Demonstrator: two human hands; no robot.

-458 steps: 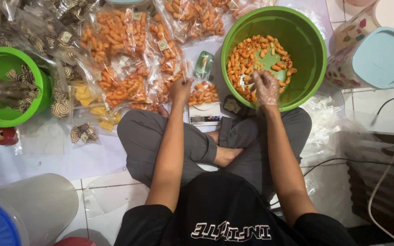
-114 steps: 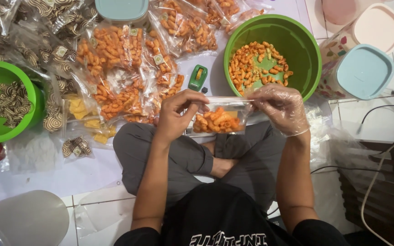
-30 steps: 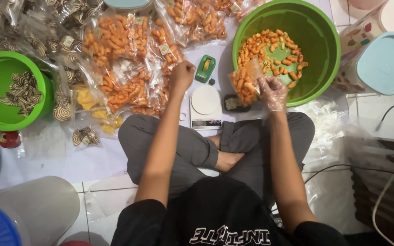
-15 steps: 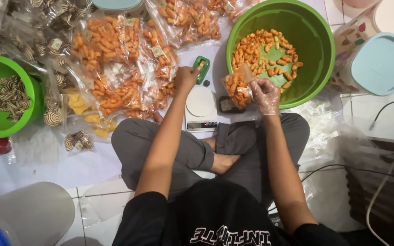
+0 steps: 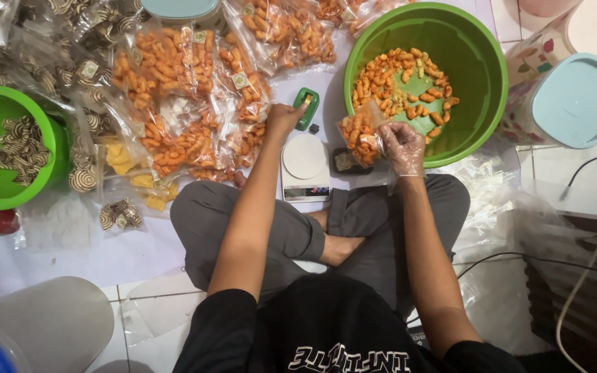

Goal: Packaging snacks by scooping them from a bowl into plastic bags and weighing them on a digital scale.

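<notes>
Head view: my gloved right hand (image 5: 403, 146) clamps one snack bag (image 5: 359, 135) at the frame's upper right bowl (image 5: 481, 48), one of two green ones; my left hand (image 5: 285, 117) touches one green sealer (image 5: 306, 108).

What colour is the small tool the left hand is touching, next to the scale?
Green, with a pale insert: the small tool at the left hand, head view.

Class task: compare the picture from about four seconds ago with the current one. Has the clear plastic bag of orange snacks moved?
Yes. The clear plastic bag of orange snacks, then held over the lap, now sits against the rim of the big green plastic bowl, in the gloved right hand.
</notes>
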